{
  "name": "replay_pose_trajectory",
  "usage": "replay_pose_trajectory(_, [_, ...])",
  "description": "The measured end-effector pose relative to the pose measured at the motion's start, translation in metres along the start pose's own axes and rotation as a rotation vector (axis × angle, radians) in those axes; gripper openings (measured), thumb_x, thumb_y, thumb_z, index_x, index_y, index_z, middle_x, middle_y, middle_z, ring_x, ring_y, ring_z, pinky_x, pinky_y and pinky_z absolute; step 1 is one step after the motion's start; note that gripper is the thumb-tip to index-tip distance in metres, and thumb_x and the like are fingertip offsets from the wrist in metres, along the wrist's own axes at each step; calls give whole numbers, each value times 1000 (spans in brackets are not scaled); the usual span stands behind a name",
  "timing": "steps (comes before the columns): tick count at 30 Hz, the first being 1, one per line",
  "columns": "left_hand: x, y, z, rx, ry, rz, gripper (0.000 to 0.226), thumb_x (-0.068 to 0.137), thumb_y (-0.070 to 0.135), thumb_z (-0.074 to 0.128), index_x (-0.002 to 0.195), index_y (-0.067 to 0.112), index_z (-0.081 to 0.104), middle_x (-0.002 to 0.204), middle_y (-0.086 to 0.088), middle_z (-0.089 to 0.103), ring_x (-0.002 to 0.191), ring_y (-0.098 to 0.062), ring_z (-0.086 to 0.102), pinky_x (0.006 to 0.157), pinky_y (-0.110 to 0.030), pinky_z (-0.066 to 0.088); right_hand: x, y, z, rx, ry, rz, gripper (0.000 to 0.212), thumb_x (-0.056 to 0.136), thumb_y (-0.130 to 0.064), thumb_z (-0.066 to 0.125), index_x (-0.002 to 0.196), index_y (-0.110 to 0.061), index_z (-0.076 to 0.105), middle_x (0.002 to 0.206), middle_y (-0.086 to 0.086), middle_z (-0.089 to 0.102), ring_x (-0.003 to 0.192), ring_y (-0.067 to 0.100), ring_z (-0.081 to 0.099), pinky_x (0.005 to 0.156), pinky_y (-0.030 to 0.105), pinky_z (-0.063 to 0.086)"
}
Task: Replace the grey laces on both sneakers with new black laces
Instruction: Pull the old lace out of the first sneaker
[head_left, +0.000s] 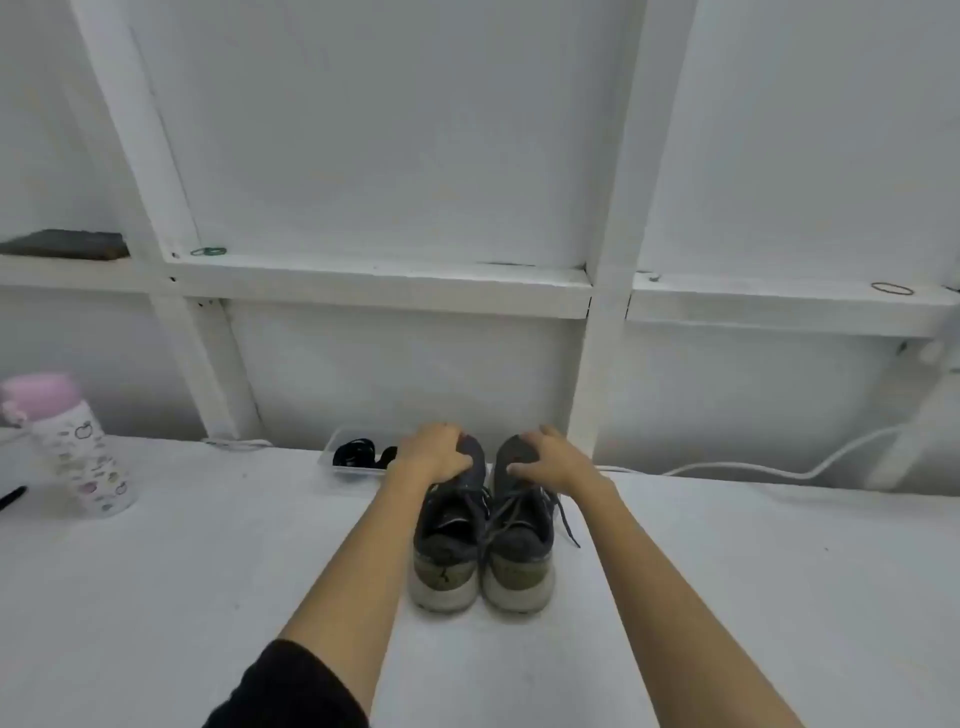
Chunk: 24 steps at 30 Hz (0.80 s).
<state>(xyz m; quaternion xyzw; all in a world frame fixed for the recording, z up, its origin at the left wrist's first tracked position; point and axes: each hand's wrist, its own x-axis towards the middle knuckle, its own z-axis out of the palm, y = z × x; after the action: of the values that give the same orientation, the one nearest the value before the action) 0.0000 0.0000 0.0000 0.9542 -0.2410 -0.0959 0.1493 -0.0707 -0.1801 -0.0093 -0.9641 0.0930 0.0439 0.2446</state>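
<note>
Two dark grey sneakers stand side by side on the white table, heels toward me. My left hand (435, 451) grips the toe of the left sneaker (448, 540). The toe of the right sneaker (521, 540) is held by my right hand (551, 457). Grey laces (511, 506) are threaded through both shoes, with loose ends hanging to the right. Behind my left hand a clear tray (347, 470) holds coiled black laces (356, 451).
A pink-lidded bottle (78, 447) stands at the left of the table, with a black pen (11, 498) beside it. A white cable (779, 470) runs along the back right. White shelving (384, 283) rises behind, with a dark object (65, 244) on it.
</note>
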Motion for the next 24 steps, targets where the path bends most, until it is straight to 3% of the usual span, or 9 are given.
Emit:
replay_pose_trajectory(3, [-3, -3, 14, -71, -29, -23, 57, 92, 37, 58, 141, 10, 45, 143, -13, 47, 127, -31, 48, 102, -39, 42, 2, 2, 18, 80, -61, 63, 68, 90, -48, 59, 148, -20, 37, 154, 13, 30, 137, 32, 37, 110, 43, 36])
replay_pose_trajectory(5, [-5, -5, 23, -132, -56, -40, 62, 93, 43, 57, 143, 9, 43, 146, -14, 43, 130, -31, 45, 105, -38, 39, 2, 1, 26, 141, -105, 117, 77, 86, -53, 60, 151, -24, 31, 160, 14, 20, 144, 33, 25, 114, 47, 30])
replay_pose_trajectory(10, [-11, -5, 46, -196, -108, -94, 82, 90, 41, 62, 154, 13, 19, 162, -11, 10, 148, -30, 16, 118, -40, 22, 2, -1, 39, 242, -149, 180, 87, 82, -48, 67, 154, -36, 20, 163, 14, -5, 149, 37, 4, 119, 54, 17])
replay_pose_trajectory(20, [-38, 0, 57, -185, 8, -141, 73, 93, 37, 56, 154, 18, 20, 163, -1, 8, 142, -31, 28, 108, -44, 35, -20, -3, 55, 130, -51, 176, 76, 84, -45, 57, 152, -42, 23, 164, 5, 3, 148, 33, 14, 112, 55, 31])
replay_pose_trajectory(24, [-66, -3, 61, -155, -36, -185, 73, 94, 39, 54, 155, 24, 16, 164, 4, 2, 141, -33, 31, 107, -46, 37, -50, -4, 56, 76, -56, 169, 74, 86, -43, 54, 151, -44, 20, 164, 3, 1, 148, 32, 15, 109, 52, 34])
